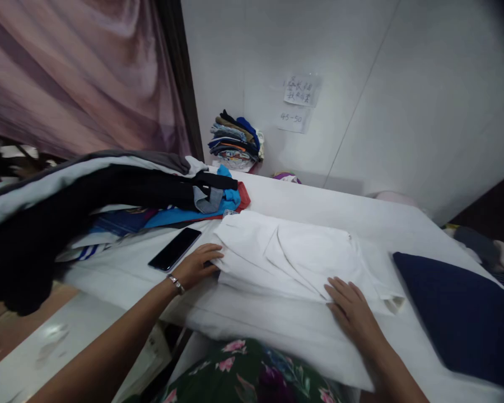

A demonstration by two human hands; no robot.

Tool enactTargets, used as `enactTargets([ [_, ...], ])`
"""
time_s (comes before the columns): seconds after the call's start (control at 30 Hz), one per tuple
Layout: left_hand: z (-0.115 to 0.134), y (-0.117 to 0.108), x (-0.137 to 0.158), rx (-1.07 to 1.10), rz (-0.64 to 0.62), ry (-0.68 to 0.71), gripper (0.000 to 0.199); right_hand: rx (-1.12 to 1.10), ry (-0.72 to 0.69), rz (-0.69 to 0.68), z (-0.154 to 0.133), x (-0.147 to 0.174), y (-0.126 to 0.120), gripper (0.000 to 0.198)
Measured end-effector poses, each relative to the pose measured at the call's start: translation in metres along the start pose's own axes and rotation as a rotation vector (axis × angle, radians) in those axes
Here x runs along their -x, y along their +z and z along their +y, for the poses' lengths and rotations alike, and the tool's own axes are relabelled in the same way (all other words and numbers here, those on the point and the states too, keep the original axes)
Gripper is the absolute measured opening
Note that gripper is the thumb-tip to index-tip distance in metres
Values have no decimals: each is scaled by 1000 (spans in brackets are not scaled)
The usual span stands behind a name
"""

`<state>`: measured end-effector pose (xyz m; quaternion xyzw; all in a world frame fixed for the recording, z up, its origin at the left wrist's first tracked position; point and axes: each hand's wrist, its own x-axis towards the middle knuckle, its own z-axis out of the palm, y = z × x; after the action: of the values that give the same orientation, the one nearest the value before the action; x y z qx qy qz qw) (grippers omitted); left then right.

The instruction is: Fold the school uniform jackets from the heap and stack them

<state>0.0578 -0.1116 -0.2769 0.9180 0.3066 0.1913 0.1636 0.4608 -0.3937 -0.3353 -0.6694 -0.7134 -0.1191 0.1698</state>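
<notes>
A white garment [311,254], folded into a wide flat shape with creases across its front, lies on the white-covered table [218,330]. At its left edge my left hand [199,264] rests with the fingers stretched out, a bracelet [177,284] round the wrist. Lying flat on the garment's lower right part is my right hand [349,310], fingers spread. Neither hand is closed on anything. A thin loose end of the white cloth [376,280] sticks out to the right. What kind of garment it is I cannot tell.
A black phone [175,249] lies left of my left hand. Beyond it spreads a heap of clothes [151,193], hanging over the table's left edge. Folded clothes [236,140] are stacked by the wall. A navy folded piece [457,313] lies on the right. Paper notes [300,92] hang on the wall.
</notes>
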Motion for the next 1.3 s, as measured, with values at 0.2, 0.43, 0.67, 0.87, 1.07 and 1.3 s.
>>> enactTargets([
  [0.2, -2, 1, -8, -103, 39, -19, 31, -15, 34, 7, 2, 0, 2, 43],
  [0.43, -27, 11, -4, -140, -3, -18, 35, 73, 185, 13, -8, 11, -24, 36],
  [0.67, -1, 4, -11, -205, 111, 62, 45, 162, 405, 198, 10, 35, -48, 50],
  [0.87, -7, 17, -15, -132, 47, 9, 44, -18, 638, 304, 23, 41, -43, 61],
  [1.07, -13, 19, -12, -132, 3, 3, 43, -127, 583, 78, 25, 43, -30, 36],
  [1.3, -7, 4, -10, 14, -15, -43, 48, 101, 491, 242, 33, 7, -57, 38],
])
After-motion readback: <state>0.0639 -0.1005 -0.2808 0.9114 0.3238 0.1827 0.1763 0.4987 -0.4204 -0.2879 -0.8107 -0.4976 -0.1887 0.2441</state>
